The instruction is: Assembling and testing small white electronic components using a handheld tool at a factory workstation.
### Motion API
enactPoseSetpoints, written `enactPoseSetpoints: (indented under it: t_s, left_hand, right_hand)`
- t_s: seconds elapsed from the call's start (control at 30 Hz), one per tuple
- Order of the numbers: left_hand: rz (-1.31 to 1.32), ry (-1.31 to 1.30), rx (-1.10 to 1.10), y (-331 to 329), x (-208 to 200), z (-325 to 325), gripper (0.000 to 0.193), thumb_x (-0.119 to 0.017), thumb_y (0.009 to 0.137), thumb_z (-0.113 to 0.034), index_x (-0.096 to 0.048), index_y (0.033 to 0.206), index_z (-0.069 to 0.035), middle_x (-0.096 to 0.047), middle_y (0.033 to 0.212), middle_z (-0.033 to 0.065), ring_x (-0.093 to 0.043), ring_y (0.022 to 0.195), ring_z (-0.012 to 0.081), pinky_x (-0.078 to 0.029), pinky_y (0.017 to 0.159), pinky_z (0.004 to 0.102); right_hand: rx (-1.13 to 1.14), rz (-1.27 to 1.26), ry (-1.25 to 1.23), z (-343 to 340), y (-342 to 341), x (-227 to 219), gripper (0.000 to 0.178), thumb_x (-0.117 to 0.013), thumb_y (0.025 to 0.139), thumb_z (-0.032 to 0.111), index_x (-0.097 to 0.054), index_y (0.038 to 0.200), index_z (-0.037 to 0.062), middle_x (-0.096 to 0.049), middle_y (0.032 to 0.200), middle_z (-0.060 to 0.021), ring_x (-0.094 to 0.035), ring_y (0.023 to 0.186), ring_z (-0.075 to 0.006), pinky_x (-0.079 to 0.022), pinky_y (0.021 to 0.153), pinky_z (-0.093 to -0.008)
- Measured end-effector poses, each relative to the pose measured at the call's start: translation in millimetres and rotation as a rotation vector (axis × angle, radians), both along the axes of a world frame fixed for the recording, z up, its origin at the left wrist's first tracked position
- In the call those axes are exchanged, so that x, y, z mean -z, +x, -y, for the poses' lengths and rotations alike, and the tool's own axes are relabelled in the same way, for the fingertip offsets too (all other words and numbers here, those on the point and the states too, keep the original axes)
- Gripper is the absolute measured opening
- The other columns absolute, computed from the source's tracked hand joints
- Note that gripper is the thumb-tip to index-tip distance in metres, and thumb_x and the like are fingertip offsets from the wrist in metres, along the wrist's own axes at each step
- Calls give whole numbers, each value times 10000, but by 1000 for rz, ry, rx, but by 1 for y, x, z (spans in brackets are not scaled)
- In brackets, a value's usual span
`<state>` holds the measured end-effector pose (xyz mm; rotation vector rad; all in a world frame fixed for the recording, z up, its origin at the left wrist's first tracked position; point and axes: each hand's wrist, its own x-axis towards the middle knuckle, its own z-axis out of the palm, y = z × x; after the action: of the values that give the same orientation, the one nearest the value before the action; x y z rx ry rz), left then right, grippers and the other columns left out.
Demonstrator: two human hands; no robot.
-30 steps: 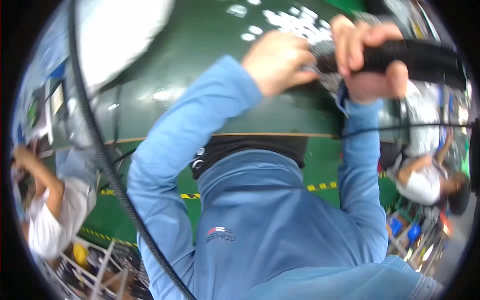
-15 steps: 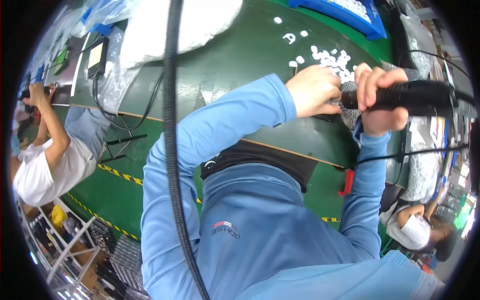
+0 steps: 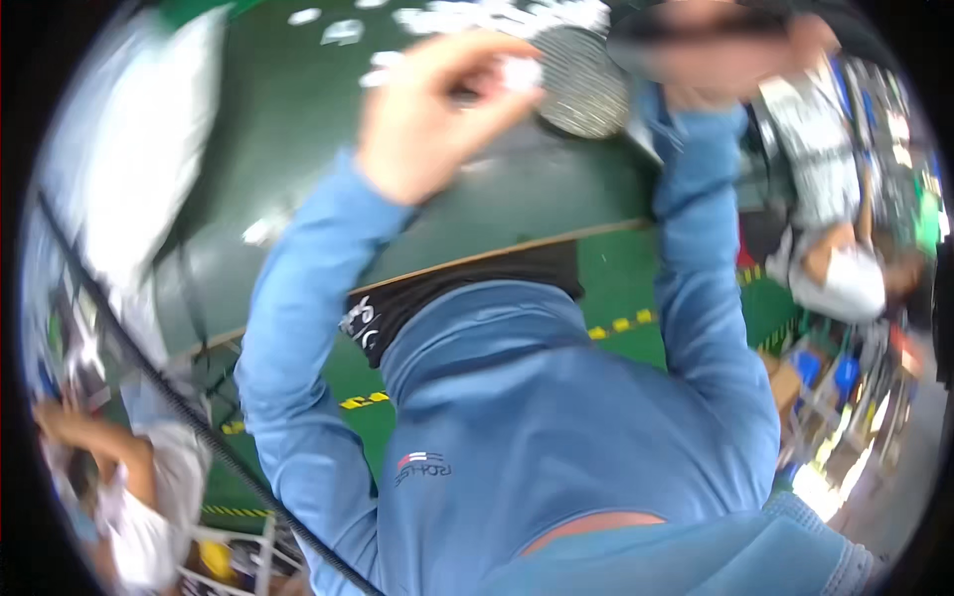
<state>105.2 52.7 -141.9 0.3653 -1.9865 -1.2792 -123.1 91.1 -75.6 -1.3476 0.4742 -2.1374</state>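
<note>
My left hand [image 3: 417,114] is above the green table, thumb and fingers closed in a pinch on a small white plastic piece [image 3: 521,74]. At the upper right, my right hand [image 3: 711,60] is smeared by motion but is wrapped round a dark electric screwdriver [image 3: 646,42]. Between the hands sits a round dish [image 3: 586,89] of tiny metal bits, too blurred to name. More small white pieces [image 3: 477,18] lie scattered beyond my left hand, some of them partly hidden by it.
The green table [image 3: 328,214] has its near edge just in front of my body. A big white bag [image 3: 159,129] stands at the left. One person [image 3: 129,477] sits at the lower left, another [image 3: 835,268] at the right. A dark cable [image 3: 179,402] crosses the left side.
The view has shifted and blurred. My hands have moved apart; the left now shows a white piece in its pinch. The screwdriver has moved away from my left hand, still in my right.
</note>
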Motion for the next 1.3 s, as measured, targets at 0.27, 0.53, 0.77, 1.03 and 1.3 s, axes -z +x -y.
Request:
enactPoseSetpoints:
  t_s: [0.27, 0.53, 0.77, 1.03, 1.3]
  left_hand:
    - [-210, 320, 13, 2, -2, 12, 374, -663, 931, 113, -590, 1298, 110, -714, 1137, 220, -727, 1049, 280, -574, 965, 369]
    - [-181, 460, -18, -5, -15, 4, 248, -679, 970, 7, -653, 1190, 117, -750, 949, 203, -754, 899, 257, -608, 854, 341]
    - [-127, 588, 39, 7, -7, 22, 279, -625, 1041, -176, -704, 1049, 91, -736, 799, 178, -690, 673, 202, -564, 685, 314]
    - [23, 559, -6, -13, -18, 41, 258, -636, 1032, -183, -726, 1042, 59, -729, 769, 128, -663, 631, 150, -517, 624, 266]
    - [642, -899, -696, -63, -43, 247, 257, -689, 974, -239, -764, 1122, -42, -750, 849, 129, -711, 753, 183, -555, 692, 312]
  right_hand:
    - [223, 431, 573, -15, 41, -35, 463, -520, 1041, 520, -606, 1004, 67, -512, 592, -67, -462, 478, -175, -376, 463, -284]
    - [100, -195, 117, -4, 1, 1, 454, -515, 1045, 513, -604, 1021, 68, -532, 609, -72, -470, 483, -168, -381, 465, -282]
    - [212, 468, 574, -18, 45, -44, 469, -540, 1027, 533, -601, 1021, 68, -525, 608, -68, -468, 482, -168, -385, 464, -282]
    - [244, 265, 481, -23, 23, -36, 411, -602, 1003, 432, -569, 1037, 23, -522, 627, -91, -487, 487, -179, -408, 464, -291]
    - [213, -55, 228, -25, 1, -15, 318, -678, 960, 279, -573, 1024, -14, -567, 652, -83, -546, 511, -160, -448, 476, -282]
